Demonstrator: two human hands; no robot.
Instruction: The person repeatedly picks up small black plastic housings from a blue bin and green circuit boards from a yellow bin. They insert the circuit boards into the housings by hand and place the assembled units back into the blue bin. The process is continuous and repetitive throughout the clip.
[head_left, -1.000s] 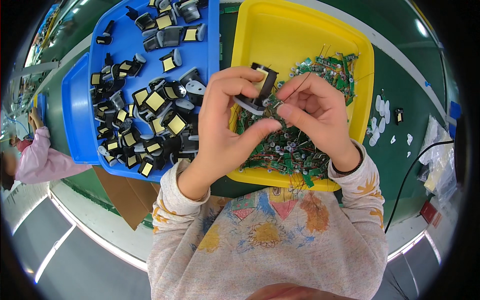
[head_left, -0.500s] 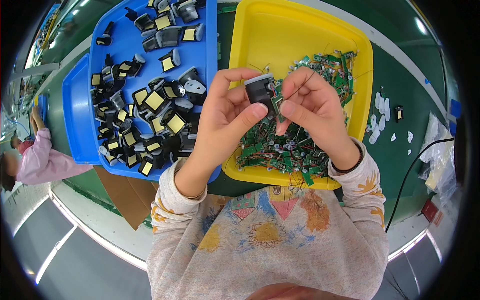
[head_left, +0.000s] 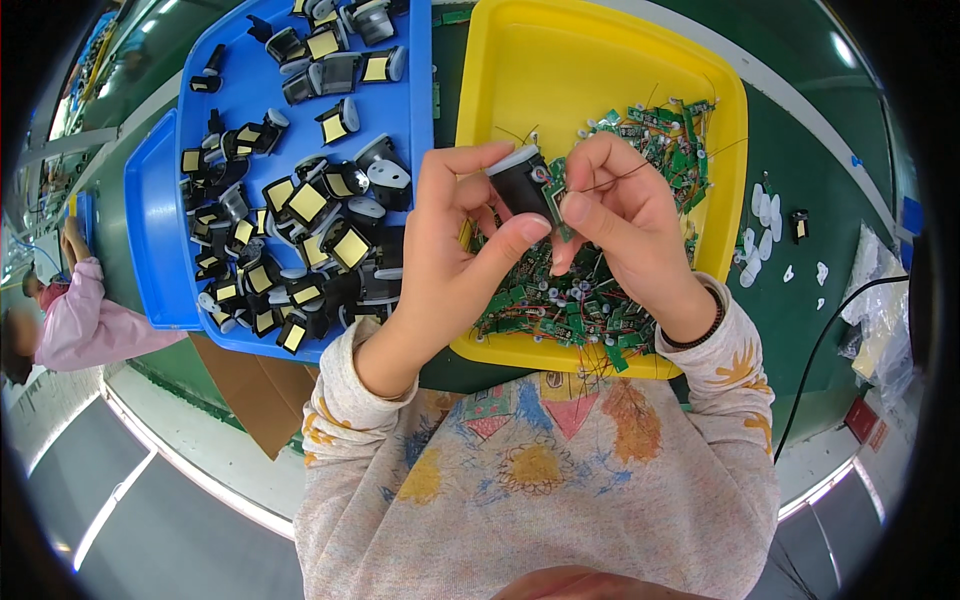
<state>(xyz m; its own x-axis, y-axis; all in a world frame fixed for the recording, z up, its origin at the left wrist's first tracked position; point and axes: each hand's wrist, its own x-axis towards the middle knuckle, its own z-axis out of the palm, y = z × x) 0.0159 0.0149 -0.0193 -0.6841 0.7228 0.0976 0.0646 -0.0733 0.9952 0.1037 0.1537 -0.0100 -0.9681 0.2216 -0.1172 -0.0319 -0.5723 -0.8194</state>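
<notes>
My left hand [head_left: 465, 225] grips a black plastic housing [head_left: 519, 188] with a pale grey cap, thumb on its near side. The thumb and fingers of my right hand [head_left: 625, 215] pinch a small green circuit board [head_left: 560, 205] against the housing's right side. Thin wires show between the board and the housing, and a dark wire runs off past my right fingers. Whether the board sits inside the housing or only against it, I cannot tell. Both hands are above a yellow tray [head_left: 515, 75] that carries a heap of wired green circuit boards [head_left: 550, 300].
On the left, a blue tray [head_left: 240, 75] holds many black housings with cream pads [head_left: 308, 203]. White oval pieces [head_left: 765, 212], a small black part [head_left: 799, 226] and a clear plastic bag [head_left: 872, 290] lie at the right. A black cable [head_left: 825, 340] curves there. A person in pink [head_left: 95, 315] sits far left.
The housing has tilted and turned slightly in my left hand, with its lower end now further right. My left thumb has slid along it toward the board. My right hand keeps its pinch.
</notes>
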